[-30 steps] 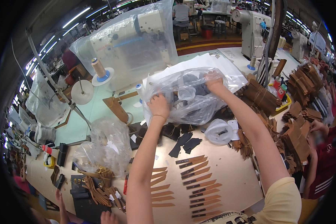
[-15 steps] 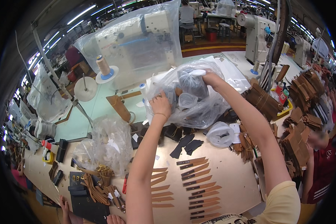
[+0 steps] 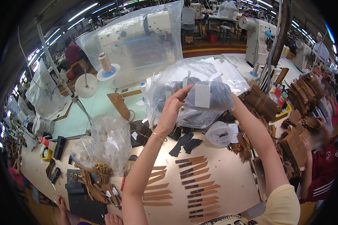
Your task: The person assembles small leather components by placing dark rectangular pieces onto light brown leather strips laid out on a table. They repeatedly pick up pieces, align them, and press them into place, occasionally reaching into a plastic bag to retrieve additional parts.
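My left hand point(image 3: 173, 108) and my right hand point(image 3: 229, 98) hold up a small clear plastic bag of dark pieces point(image 3: 207, 95) with a white tag on its front. It hangs above a large crumpled clear bag point(image 3: 165, 88) that holds more dark bundles on the table. My right hand is mostly hidden behind the small bag. Below my arms, brown leather strips point(image 3: 194, 187) lie in two rows on the tan tabletop point(image 3: 229, 168). Loose black leather pieces point(image 3: 184, 142) lie beneath the lifted bag.
A sewing machine under a plastic cover point(image 3: 139, 41) stands at the back, a thread cone point(image 3: 105, 63) beside it. Another crumpled clear bag point(image 3: 105, 140) lies at the left. Stacks of brown leather parts point(image 3: 289, 108) fill the right side, where a person in red point(image 3: 323, 168) works.
Both hands have lifted a small bag of dark pieces up out of the large clear bag and brought it closer to me.
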Motion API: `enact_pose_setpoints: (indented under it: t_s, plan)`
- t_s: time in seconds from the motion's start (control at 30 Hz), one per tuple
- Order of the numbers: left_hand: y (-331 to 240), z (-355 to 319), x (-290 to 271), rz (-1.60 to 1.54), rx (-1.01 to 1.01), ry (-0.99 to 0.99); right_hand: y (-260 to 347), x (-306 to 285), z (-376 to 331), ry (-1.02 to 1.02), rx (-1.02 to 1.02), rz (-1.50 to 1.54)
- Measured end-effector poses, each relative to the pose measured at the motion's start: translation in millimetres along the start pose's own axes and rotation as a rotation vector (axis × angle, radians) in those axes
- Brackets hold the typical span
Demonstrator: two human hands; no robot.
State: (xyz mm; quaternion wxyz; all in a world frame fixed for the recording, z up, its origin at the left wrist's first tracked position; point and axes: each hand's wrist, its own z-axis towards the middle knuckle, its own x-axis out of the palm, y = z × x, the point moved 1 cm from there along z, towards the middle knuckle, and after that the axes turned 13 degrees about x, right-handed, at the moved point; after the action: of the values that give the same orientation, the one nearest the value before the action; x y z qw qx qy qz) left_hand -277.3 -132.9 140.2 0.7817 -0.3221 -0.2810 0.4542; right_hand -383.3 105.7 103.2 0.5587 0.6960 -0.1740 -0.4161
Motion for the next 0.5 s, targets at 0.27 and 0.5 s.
enact_pose_setpoints:
  t_s: [0.27, 0.5]
  plan:
    - [-40, -9, 45, 0.571, 0.185, 0.074, 64, 19, -27, 0.07, -0.112, -0.05]
    - [-24, -1, 10, 0.353, 0.055, -0.269, 78, 18, 6, 0.209, 0.135, 0.475]
